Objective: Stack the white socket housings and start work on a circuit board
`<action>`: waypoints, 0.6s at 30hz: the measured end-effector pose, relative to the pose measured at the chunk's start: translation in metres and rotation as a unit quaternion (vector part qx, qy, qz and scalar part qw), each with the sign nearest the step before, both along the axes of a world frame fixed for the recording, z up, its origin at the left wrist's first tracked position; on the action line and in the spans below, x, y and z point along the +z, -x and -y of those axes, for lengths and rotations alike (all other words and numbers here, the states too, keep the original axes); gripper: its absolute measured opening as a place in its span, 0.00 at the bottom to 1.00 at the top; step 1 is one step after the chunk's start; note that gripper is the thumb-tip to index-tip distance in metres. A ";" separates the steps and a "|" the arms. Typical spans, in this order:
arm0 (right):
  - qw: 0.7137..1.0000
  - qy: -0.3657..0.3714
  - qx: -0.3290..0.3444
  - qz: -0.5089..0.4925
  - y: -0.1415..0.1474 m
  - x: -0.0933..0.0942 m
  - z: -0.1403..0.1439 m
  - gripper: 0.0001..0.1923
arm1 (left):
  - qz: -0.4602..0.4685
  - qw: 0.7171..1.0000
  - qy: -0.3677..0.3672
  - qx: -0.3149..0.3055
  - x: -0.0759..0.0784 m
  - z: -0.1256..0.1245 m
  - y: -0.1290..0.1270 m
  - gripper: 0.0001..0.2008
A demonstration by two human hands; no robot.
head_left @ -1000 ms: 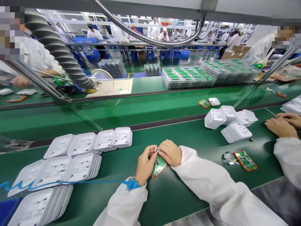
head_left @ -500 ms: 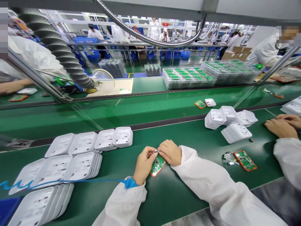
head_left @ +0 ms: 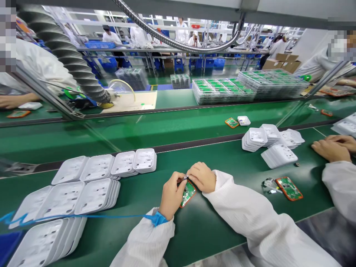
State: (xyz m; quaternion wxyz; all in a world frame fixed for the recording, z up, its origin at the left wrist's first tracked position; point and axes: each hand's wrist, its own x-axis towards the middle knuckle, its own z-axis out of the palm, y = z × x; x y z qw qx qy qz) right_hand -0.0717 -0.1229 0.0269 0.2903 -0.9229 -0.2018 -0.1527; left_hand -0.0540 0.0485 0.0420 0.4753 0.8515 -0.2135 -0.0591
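Note:
A green circuit board (head_left: 188,194) with an orange-red rim rests on the bench between my hands. My left hand (head_left: 171,193), a blue wrist strap around its wrist, pinches a small silvery part (head_left: 185,177) over the board's far edge. Curled over the far right corner of the board, my right hand (head_left: 202,177) has its fingertips close to that part. Its fingers appear closed on the board's edge, though the tips are partly hidden. A second circuit board (head_left: 289,188) lies to the right beside small loose parts (head_left: 271,186).
Stacks of white plastic covers (head_left: 97,194) fill the left; more white covers (head_left: 279,155) stand at the right. A co-worker's hands (head_left: 333,147) rest at the right edge. Beyond runs a green conveyor belt (head_left: 172,128), with trays of boards (head_left: 222,91) behind. A blue cord (head_left: 111,216) crosses the left.
The small part has tilted between my fingertips, and my left hand has shifted slightly right over the board. On the belt, the orange-rimmed board and white cover have moved left.

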 end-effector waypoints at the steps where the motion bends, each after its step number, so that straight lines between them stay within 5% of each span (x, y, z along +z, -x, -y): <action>1: 1.000 0.000 0.001 0.001 0.000 0.001 0.000 0.15 | 0.004 1.000 -0.004 -0.001 0.000 0.000 0.000 0.04; 18: 0.999 -0.027 0.026 0.009 0.000 -0.002 -0.003 0.15 | 0.140 0.983 -0.116 -0.029 -0.003 -0.002 0.000 0.07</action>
